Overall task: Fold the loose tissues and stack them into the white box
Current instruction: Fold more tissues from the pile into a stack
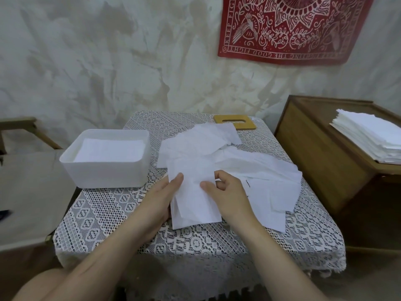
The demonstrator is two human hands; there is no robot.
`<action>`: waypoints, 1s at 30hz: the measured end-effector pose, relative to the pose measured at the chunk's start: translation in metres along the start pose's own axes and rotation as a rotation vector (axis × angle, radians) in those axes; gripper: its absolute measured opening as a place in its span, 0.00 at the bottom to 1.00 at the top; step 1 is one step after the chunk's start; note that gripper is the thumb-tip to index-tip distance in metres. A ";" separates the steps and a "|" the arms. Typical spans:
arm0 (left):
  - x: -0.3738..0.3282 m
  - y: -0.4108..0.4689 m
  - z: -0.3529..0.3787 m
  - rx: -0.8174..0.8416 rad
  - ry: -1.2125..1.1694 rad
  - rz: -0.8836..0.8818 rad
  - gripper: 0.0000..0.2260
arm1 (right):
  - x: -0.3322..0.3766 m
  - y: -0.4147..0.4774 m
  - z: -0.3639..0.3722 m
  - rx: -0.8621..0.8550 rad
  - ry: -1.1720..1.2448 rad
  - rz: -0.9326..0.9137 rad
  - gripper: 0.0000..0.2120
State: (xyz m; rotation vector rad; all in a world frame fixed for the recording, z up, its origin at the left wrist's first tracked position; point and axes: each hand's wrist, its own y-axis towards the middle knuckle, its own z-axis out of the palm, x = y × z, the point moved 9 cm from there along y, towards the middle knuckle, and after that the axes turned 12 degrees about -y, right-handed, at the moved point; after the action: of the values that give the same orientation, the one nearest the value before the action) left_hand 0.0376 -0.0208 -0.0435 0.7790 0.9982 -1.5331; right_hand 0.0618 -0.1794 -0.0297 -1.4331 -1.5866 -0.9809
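Two hands on one tissue at the near side of the table.
The tissue [195,205] overlaps the near edge of the loose tissue pile [249,168]. The left hand [159,198] grips its left edge, thumb on top, and the right hand [231,195] pinches its upper part between thumb and forefinger. Left of it stands the white box [104,172] with folded tissues [108,152] inside, on the lace tablecloth [104,216]. A slotted wooden lid [235,121] lies at the far edge.

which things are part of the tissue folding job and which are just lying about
Job: tissue held by left hand and right hand; loose tissues; white box; folded tissues inside it.
Lying about: slotted wooden board; red wall cloth; wooden cabinet; white stack on it.
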 end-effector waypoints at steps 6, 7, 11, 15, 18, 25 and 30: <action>0.000 0.000 -0.003 0.010 0.083 0.029 0.10 | 0.000 0.001 -0.002 -0.029 -0.059 -0.015 0.06; -0.001 0.001 -0.003 0.006 0.086 0.031 0.10 | -0.001 0.002 -0.005 -0.049 -0.097 -0.020 0.09; -0.001 0.001 -0.003 0.010 0.052 0.035 0.09 | -0.011 0.005 -0.006 0.009 -0.127 0.054 0.22; -0.001 0.002 -0.002 0.026 0.066 0.037 0.10 | -0.012 0.003 -0.001 0.127 -0.045 0.085 0.13; 0.000 0.003 -0.003 0.026 0.086 0.037 0.10 | -0.010 0.002 -0.001 0.126 0.060 0.074 0.08; 0.005 0.007 -0.005 0.053 0.189 0.030 0.11 | -0.012 0.002 -0.015 0.000 0.153 0.118 0.14; 0.005 0.009 0.000 0.037 0.252 0.078 0.10 | -0.016 0.000 -0.020 -0.012 0.138 0.137 0.11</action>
State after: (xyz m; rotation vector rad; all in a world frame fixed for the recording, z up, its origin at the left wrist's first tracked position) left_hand 0.0453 -0.0234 -0.0492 1.0451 1.1112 -1.4127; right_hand 0.0639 -0.2040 -0.0362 -1.4300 -1.3663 -0.9876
